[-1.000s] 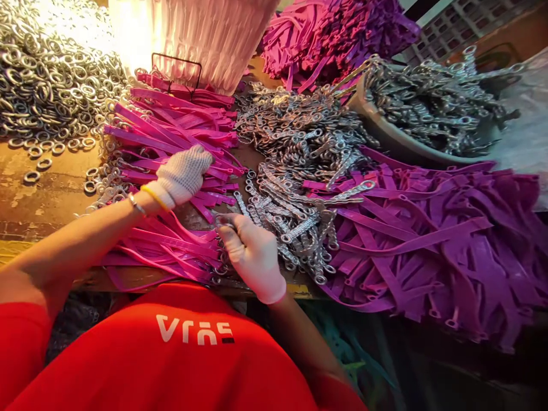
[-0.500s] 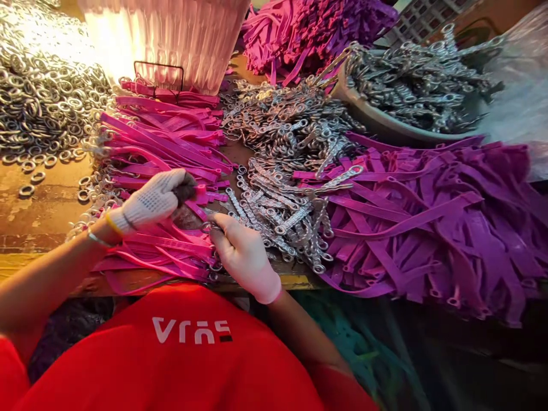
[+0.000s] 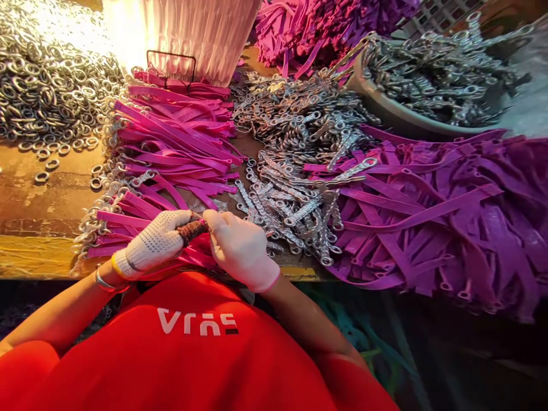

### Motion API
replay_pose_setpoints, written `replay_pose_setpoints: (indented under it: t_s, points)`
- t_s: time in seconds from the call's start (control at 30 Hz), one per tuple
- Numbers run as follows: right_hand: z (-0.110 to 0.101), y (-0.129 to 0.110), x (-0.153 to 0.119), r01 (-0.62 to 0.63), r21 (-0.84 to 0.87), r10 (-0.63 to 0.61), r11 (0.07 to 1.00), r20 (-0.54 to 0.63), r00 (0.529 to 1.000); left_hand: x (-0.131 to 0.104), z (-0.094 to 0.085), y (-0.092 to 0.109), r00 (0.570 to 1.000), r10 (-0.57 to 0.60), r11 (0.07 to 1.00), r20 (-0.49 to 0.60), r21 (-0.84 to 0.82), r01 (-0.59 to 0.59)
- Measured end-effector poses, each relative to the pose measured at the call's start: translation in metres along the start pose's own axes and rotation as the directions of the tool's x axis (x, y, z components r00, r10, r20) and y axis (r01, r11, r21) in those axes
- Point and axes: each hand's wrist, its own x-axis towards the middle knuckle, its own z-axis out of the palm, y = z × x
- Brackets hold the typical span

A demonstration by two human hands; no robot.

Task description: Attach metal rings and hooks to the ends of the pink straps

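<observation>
My left hand, in a white dotted glove with dark brown wrapping on the fingertips, is closed on a pink strap, of which only a small bit shows. Against it, my right hand, in a plain white glove, is pinched shut at the strap's end. Whatever lies between the right fingers is hidden. Under and beyond both hands spreads a row of pink straps with metal rings at their left ends. Just right of my right hand lie loose silver links, flat with a hole at each end.
Loose metal rings are heaped at the left. A ribbed, lit plastic container stands behind the straps. Purple straps cover the right side and overhang the table edge. Behind them, a tub brims with silver links. More purple straps lie at the back.
My hands were apart and now meet. The left came down and right with the strap, and the right turned in over its end. The view shifted slightly.
</observation>
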Motion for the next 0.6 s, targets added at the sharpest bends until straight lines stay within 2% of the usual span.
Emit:
replay_pose_setpoints:
  t_s: [0.17,0.23,0.33,0.4,0.5,0.6]
  points:
    - [0.004,-0.002,-0.003,-0.081,0.061,0.077,0.995,0.068,0.995,-0.007,0.02,-0.015,0.997,0.012,0.947,-0.082,0.321,0.015]
    - [0.001,-0.001,-0.004,-0.118,0.144,0.109,0.983,0.072,0.991,-0.008,0.023,-0.02,0.997,0.028,0.966,-0.076,0.259,-0.007]
    - [-0.01,0.002,-0.003,-0.106,0.305,0.069,0.946,0.13,0.989,-0.007,0.021,-0.022,0.995,0.04,0.996,-0.087,0.081,-0.033]
    - [-0.015,0.004,-0.001,-0.113,0.348,0.046,0.931,0.194,0.98,-0.006,0.02,-0.022,0.99,0.042,0.996,-0.132,0.083,-0.031]
    - [-0.015,0.006,0.002,-0.159,0.266,0.087,0.951,0.264,0.961,-0.007,0.021,-0.024,0.984,0.078,0.989,-0.159,0.133,-0.057]
    - [-0.007,0.002,0.002,-0.122,0.167,0.066,0.978,0.307,0.949,-0.008,0.024,-0.03,0.982,0.104,0.983,-0.155,0.168,-0.078]
